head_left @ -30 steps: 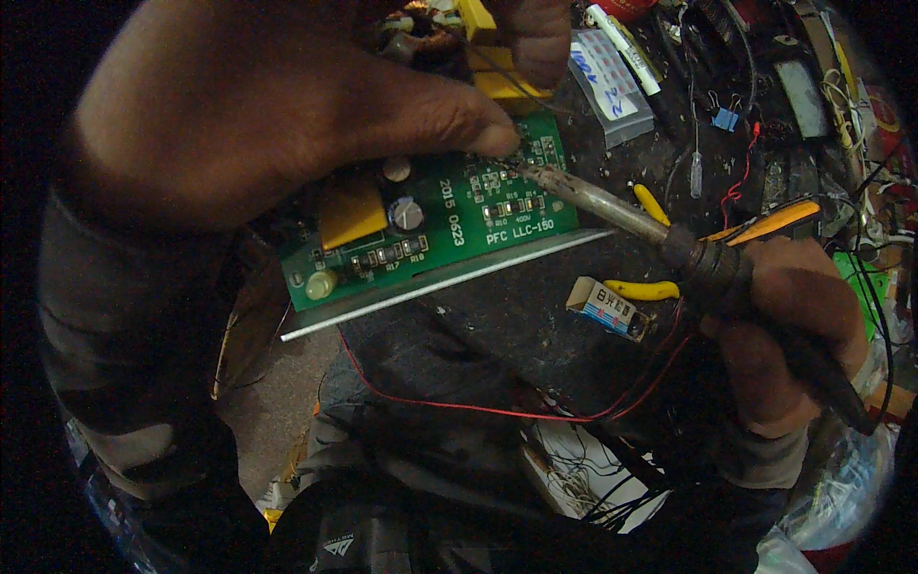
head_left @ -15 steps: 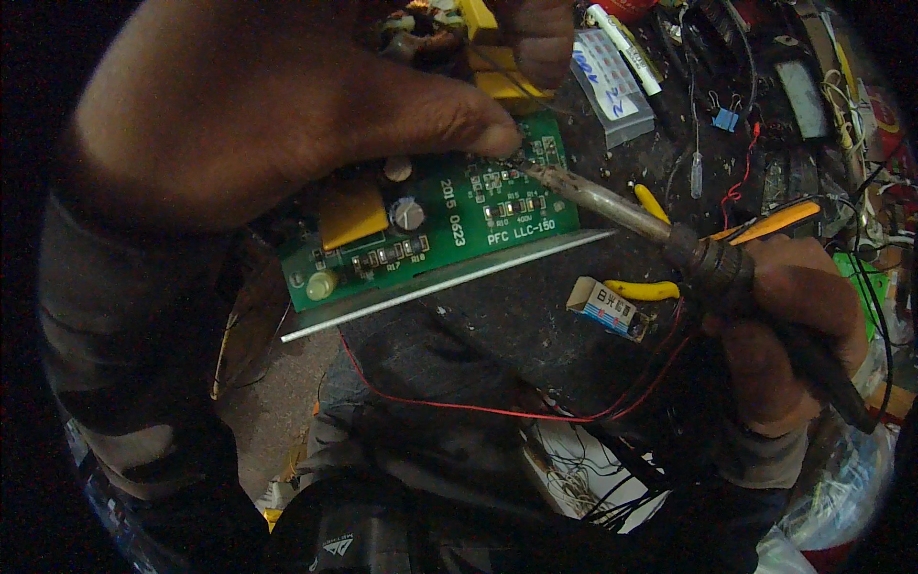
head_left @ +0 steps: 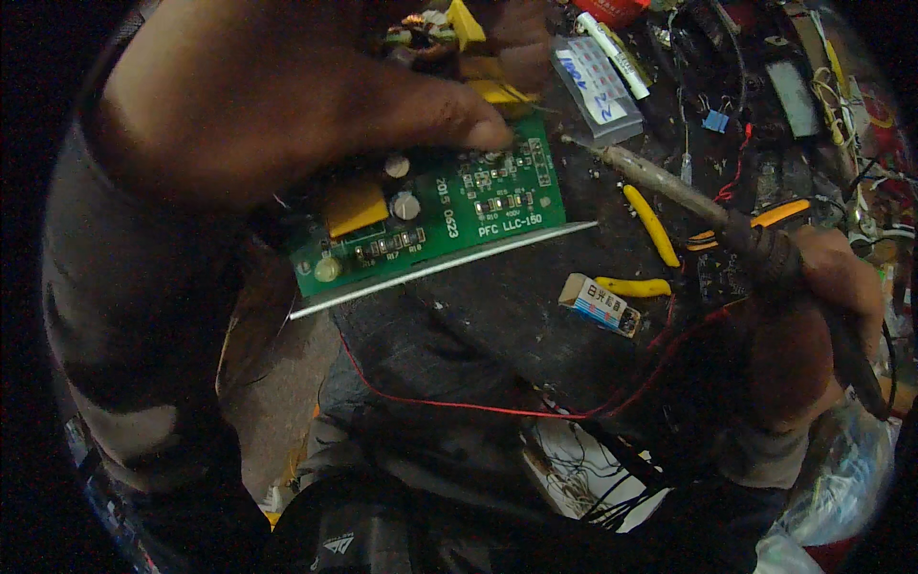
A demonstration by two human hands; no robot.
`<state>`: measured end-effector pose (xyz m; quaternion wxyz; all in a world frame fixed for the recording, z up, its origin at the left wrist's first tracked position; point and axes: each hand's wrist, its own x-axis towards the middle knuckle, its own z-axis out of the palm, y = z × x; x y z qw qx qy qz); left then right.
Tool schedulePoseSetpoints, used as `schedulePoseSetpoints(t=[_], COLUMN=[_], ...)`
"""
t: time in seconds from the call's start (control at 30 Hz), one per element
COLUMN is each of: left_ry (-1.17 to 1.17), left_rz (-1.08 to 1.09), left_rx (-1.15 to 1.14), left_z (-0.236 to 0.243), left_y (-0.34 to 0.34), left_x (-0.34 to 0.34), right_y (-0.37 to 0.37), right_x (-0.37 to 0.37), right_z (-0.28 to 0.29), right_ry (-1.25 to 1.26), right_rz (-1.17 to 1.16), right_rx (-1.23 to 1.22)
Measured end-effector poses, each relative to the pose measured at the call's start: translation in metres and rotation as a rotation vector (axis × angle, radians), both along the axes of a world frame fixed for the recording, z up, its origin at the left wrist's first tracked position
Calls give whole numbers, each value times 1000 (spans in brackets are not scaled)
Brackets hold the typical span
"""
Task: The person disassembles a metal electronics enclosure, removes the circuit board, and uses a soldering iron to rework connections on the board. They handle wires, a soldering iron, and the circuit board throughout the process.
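My left hand (head_left: 316, 115) grips a green circuit board (head_left: 449, 210) from above, its thumb lying over the far right part of the board. A silvery metal strip runs along the board's near edge, and round capacitors and yellow parts stand on it. A copper-wound coil (head_left: 421, 31) shows beyond the hand. My right hand (head_left: 813, 306) is closed round the dark handle of a soldering iron (head_left: 660, 177). The iron's tip points left and stands just right of the board, apart from it. The left fingertips are partly blurred and shadowed.
On the dark bench lie a small open box (head_left: 600, 305), two yellow curved pieces (head_left: 652, 227), a clear labelled bag (head_left: 601, 91), a white marker (head_left: 614, 55) and a blue binder clip (head_left: 714, 120). A thin red wire (head_left: 478, 408) loops across the front. Cables crowd the right side.
The soldering iron has moved right, its tip leaving the board beside my left thumb. The board has tilted slightly in my left hand.
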<state>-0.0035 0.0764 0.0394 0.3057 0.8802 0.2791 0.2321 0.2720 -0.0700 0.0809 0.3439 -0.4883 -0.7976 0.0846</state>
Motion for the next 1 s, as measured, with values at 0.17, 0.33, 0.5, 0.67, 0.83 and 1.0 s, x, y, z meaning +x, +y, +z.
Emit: schedulePoseSetpoints(t=[0.17,0.33,0.5,0.67,0.83,1.0], left_ry=[-279,-150,-74,-20,-50,99], left_rz=[104,147,267,191,262,287], left_rx=[19,313,358,654,719,622], left_z=[8,15,-6,-15,-23,-16], left_y=[-7,-51,-77,-98,-104,-114], left_x=[2,-5,4,4,4,-1], right_y=[-9,-11,-3,11,23,27], right_x=[8,4,1,1,1,1], right_z=[8,20,22,25,18,12], right_ry=[73,67,160,116,206,146], right_rz=[-10,-129,-49,102,272,311], right_rx=[-98,-179,-319,-291,-216,-228])
